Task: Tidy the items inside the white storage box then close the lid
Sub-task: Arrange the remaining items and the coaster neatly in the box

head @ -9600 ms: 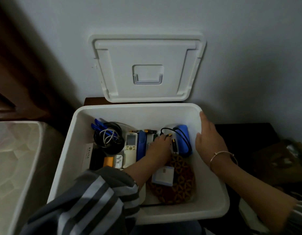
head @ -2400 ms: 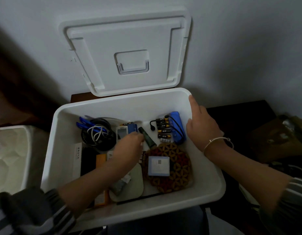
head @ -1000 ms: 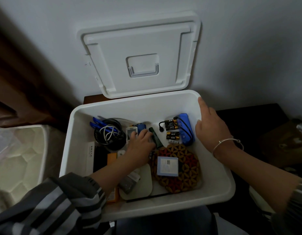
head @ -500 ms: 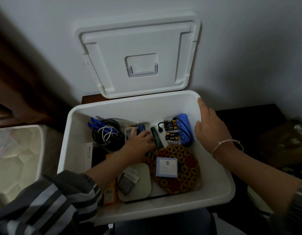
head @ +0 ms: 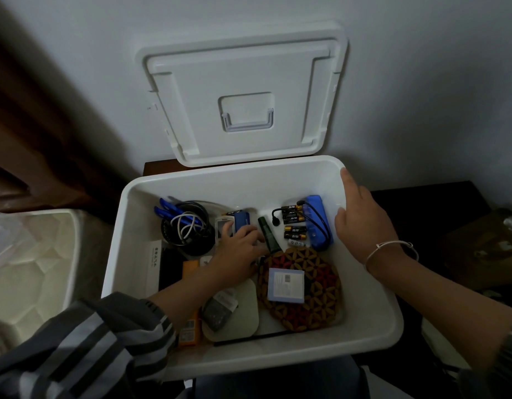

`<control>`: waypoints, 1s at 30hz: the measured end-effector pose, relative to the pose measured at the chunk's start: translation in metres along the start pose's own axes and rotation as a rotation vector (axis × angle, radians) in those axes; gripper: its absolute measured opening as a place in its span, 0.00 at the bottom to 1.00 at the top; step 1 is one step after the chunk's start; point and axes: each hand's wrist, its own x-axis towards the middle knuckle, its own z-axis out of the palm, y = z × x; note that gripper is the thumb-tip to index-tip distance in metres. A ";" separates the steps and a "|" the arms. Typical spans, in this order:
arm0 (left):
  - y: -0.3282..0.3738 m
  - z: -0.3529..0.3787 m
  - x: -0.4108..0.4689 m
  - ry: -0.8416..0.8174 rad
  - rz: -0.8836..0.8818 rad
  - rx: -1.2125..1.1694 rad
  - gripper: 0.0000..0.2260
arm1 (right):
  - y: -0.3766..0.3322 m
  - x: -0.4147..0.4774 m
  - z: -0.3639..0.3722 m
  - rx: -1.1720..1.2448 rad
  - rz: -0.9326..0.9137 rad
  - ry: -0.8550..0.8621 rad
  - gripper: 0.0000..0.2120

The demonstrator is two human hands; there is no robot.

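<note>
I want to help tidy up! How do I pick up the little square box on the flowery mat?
I'd come from straight above and pinch the little square box by two opposite side edges. It lies flat on top of the round mat, with nothing over it, so those edges are free.

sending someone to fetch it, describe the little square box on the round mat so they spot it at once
Look in the open white storage box, near its front right, for the round red-and-yellow patterned mat. The small box lies flat on the mat's left half. It is pale blue and square, unlike the long bright blue case behind.
</note>
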 end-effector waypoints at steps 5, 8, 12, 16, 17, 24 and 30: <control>0.006 -0.004 -0.007 0.127 0.008 -0.007 0.13 | 0.000 0.000 0.000 0.005 -0.004 0.005 0.31; 0.008 -0.006 -0.008 0.219 0.001 -0.012 0.15 | 0.000 0.000 0.000 0.002 -0.002 0.003 0.31; 0.006 -0.010 -0.011 0.134 0.017 0.038 0.15 | 0.000 0.000 -0.001 0.001 -0.002 0.005 0.32; -0.001 0.007 -0.019 -0.085 0.040 0.113 0.20 | -0.001 0.000 -0.002 -0.009 -0.003 -0.003 0.32; -0.001 0.009 -0.020 -0.120 0.032 0.119 0.21 | -0.001 -0.001 -0.002 -0.009 -0.001 -0.005 0.32; 0.007 0.007 -0.015 -0.207 -0.029 0.233 0.25 | -0.002 -0.001 -0.002 0.004 -0.005 0.002 0.31; 0.015 -0.005 -0.006 -0.041 -0.166 0.140 0.23 | -0.002 -0.001 -0.002 0.002 -0.006 -0.011 0.32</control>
